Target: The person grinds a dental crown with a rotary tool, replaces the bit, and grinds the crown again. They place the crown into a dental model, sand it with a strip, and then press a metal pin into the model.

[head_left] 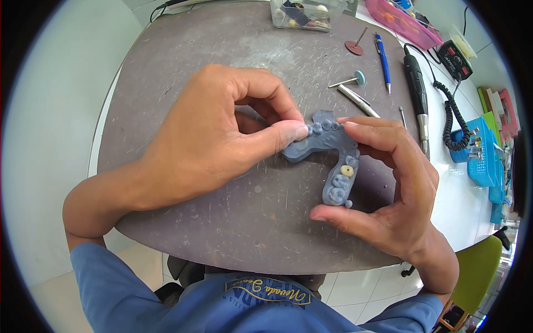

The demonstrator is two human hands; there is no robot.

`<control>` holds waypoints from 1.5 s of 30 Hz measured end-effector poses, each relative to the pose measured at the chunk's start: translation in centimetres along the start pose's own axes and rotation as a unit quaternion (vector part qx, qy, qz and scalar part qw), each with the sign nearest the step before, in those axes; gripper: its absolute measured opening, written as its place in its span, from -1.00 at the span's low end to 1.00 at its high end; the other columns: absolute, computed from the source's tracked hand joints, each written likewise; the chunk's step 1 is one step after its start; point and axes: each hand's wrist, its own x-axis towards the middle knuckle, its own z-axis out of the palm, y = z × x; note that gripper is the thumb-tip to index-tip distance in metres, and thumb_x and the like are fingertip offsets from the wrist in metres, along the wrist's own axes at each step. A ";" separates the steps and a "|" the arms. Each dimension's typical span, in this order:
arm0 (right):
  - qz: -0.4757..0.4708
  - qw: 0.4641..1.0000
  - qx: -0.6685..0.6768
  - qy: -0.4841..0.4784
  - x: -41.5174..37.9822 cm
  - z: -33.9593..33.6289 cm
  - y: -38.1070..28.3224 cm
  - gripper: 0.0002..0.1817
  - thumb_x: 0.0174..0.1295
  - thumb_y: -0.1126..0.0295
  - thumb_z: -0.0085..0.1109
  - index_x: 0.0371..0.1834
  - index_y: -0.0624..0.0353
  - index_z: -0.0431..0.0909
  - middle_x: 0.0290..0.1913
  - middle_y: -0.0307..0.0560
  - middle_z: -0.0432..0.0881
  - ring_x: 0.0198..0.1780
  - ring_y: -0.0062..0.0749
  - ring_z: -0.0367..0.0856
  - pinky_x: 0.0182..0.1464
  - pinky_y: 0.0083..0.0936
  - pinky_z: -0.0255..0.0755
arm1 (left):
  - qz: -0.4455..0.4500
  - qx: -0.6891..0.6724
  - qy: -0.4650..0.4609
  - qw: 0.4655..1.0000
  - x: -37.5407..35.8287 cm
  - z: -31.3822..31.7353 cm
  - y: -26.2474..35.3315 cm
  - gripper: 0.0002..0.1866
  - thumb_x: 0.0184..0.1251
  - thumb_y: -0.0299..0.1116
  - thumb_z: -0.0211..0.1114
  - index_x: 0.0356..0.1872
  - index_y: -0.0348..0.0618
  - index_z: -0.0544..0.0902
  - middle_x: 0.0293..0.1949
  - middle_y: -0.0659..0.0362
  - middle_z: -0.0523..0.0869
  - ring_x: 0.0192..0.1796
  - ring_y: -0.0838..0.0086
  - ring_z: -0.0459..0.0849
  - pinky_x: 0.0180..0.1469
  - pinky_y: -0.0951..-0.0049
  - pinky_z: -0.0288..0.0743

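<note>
A blue-grey dental model (342, 145), shaped like a tooth arch, is between my hands over the table. One of its teeth is a cream-coloured crown (347, 171) with a small dark hole in the top. My left hand (222, 122) pinches the model's left part with thumb and forefinger. My right hand (394, 177) spans the right side, fingertips at the front teeth and thumb by the lower end of the arch. Behind the front teeth a thin grey piece (323, 116) sticks out.
Beyond the model lie a metal rod (358, 101), a pale-blue disc on a shank (360, 77), a reddish disc (354, 48) and a blue mechanical pencil (383, 62). A black handpiece (415, 83) with coiled cord, a blue basket (482, 155) and a clear box (308, 22) stand around.
</note>
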 end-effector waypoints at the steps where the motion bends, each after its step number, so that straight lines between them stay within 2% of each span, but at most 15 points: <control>1: 0.000 1.000 0.000 0.001 0.0 0.0 0.0 -0.11 -0.25 0.15 0.71 0.14 0.40 0.47 0.07 0.18 0.60 0.09 -0.21 0.65 0.05 -0.39 0.58 | 0.012 0.011 0.008 1.000 0.0 0.0 0.0 -0.95 0.29 -0.54 0.32 -0.30 -0.33 0.67 -0.21 0.12 0.69 -0.16 0.55 0.67 -0.13 0.57 0.60; 6: 0.018 1.000 0.009 0.003 0.1 0.0 -0.1 -0.09 -0.26 0.13 0.71 0.14 0.43 0.48 0.05 0.15 0.62 0.06 -0.22 0.67 0.07 -0.38 0.58 | 0.017 0.043 0.026 0.999 0.0 0.1 0.0 -0.93 0.28 -0.52 0.33 -0.34 -0.34 0.67 -0.24 0.13 0.70 -0.19 0.57 0.67 -0.17 0.60 0.57; 11: 0.045 0.999 0.010 0.005 0.1 0.0 -0.5 -0.07 -0.28 0.12 0.71 0.15 0.44 0.48 0.02 0.12 0.65 0.05 -0.25 0.68 0.11 -0.39 0.57 | -0.004 -0.001 0.007 1.000 0.3 -0.2 -0.3 -0.85 0.32 -0.43 0.33 -0.35 -0.35 0.67 -0.28 0.15 0.72 -0.24 0.60 0.65 -0.17 0.58 0.56; 16: 0.082 0.997 0.017 0.003 0.4 0.0 -0.7 -0.08 -0.24 0.15 0.70 0.19 0.46 0.48 0.01 0.08 0.67 0.05 -0.32 0.68 0.15 -0.42 0.54 | -0.041 0.017 -0.035 0.998 1.0 -0.8 0.1 -0.83 0.31 -0.38 0.36 -0.34 -0.31 0.68 -0.34 0.20 0.72 -0.29 0.62 0.65 -0.20 0.59 0.55; 21: 0.127 0.989 0.072 0.016 0.3 0.2 -0.4 -0.12 -0.21 0.21 0.69 0.20 0.45 0.49 -0.03 0.01 0.68 0.04 -0.36 0.67 0.17 -0.44 0.49 | -0.045 0.045 -0.072 0.995 2.1 -1.3 -0.1 -0.78 0.30 -0.30 0.40 -0.33 -0.29 0.70 -0.40 0.23 0.71 -0.35 0.66 0.64 -0.26 0.63 0.54; 27: 0.200 0.970 0.135 0.020 0.6 0.2 -0.7 -0.16 -0.14 0.18 0.65 0.20 0.43 0.50 0.01 -0.01 0.66 0.05 -0.40 0.64 0.19 -0.47 0.46 | -0.039 0.038 -0.087 0.995 2.5 -1.2 -0.4 -0.74 0.30 -0.24 0.40 -0.34 -0.29 0.71 -0.42 0.23 0.71 -0.38 0.67 0.64 -0.31 0.65 0.56; 37: 0.208 0.969 0.135 0.022 0.5 0.2 -0.6 -0.14 -0.13 0.13 0.64 0.21 0.43 0.50 0.02 -0.03 0.65 0.06 -0.42 0.62 0.20 -0.47 0.44 | -0.032 0.042 -0.081 0.995 2.4 -1.2 -0.5 -0.73 0.31 -0.23 0.39 -0.35 -0.30 0.71 -0.42 0.22 0.71 -0.37 0.65 0.65 -0.29 0.64 0.57; 40: 0.187 0.974 0.127 0.021 0.5 0.2 -0.5 -0.13 -0.14 0.14 0.65 0.21 0.43 0.49 0.00 -0.01 0.66 0.06 -0.40 0.63 0.21 -0.45 0.45 | -0.035 0.036 -0.069 0.996 2.0 -1.2 -0.5 -0.72 0.30 -0.24 0.40 -0.34 -0.31 0.71 -0.41 0.21 0.72 -0.36 0.65 0.65 -0.25 0.63 0.57; 42: 0.129 0.988 0.087 0.018 0.5 0.2 -0.4 -0.13 -0.15 0.16 0.66 0.21 0.43 0.49 -0.01 0.01 0.67 0.05 -0.36 0.65 0.21 -0.43 0.46 | -0.037 0.031 -0.060 0.997 1.5 -1.2 -0.6 -0.73 0.29 -0.24 0.40 -0.34 -0.32 0.71 -0.40 0.20 0.72 -0.35 0.64 0.65 -0.23 0.63 0.57; 45: 0.123 0.989 0.086 0.020 0.5 0.2 -0.4 -0.14 -0.17 0.19 0.67 0.20 0.43 0.50 -0.02 0.02 0.67 0.04 -0.34 0.67 0.20 -0.42 0.47 | -0.026 0.028 -0.056 0.998 1.2 -1.2 -0.5 -0.74 0.29 -0.26 0.40 -0.33 -0.32 0.71 -0.38 0.19 0.72 -0.32 0.63 0.65 -0.20 0.62 0.56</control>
